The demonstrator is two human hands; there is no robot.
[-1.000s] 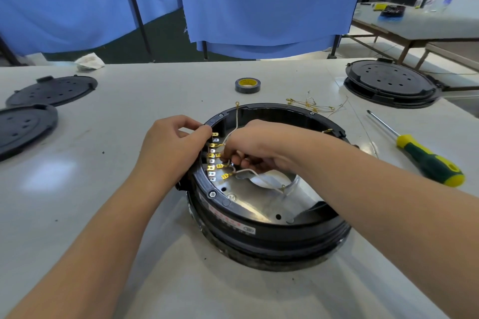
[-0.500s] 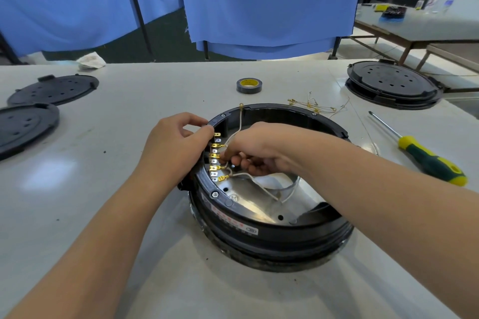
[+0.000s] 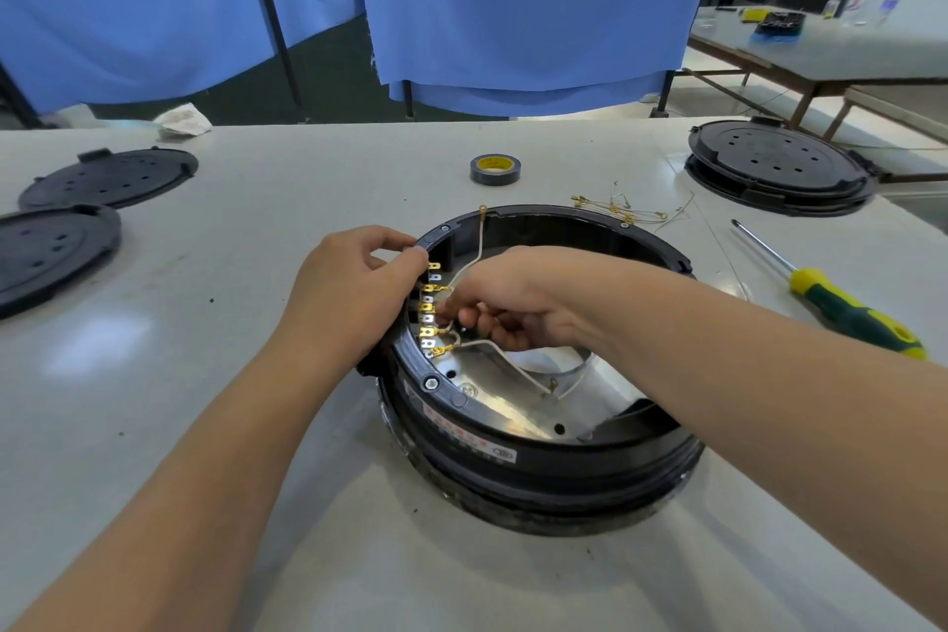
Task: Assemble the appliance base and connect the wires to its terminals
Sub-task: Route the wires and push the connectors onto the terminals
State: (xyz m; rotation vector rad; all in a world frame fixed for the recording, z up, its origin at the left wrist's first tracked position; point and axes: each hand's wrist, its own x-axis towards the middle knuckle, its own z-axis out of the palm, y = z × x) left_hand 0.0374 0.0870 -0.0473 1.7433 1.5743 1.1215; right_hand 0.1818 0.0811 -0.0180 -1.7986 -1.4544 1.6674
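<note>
- The worktop [image 3: 205, 426] carries a round black appliance base [image 3: 538, 467], open side up, under both hands.
- The left hand [image 3: 354, 293] grips the base's left rim, fingers curled.
- The right hand [image 3: 518, 298] reaches inside, fingers curled, pinching a white wire [image 3: 474, 252] that runs up and away from it.
- A column of gold terminals [image 3: 428, 308] runs near-to-far between the hands.
- A screwdriver [image 3: 831, 298] lies right of the right hand, tip pointing away.
</note>
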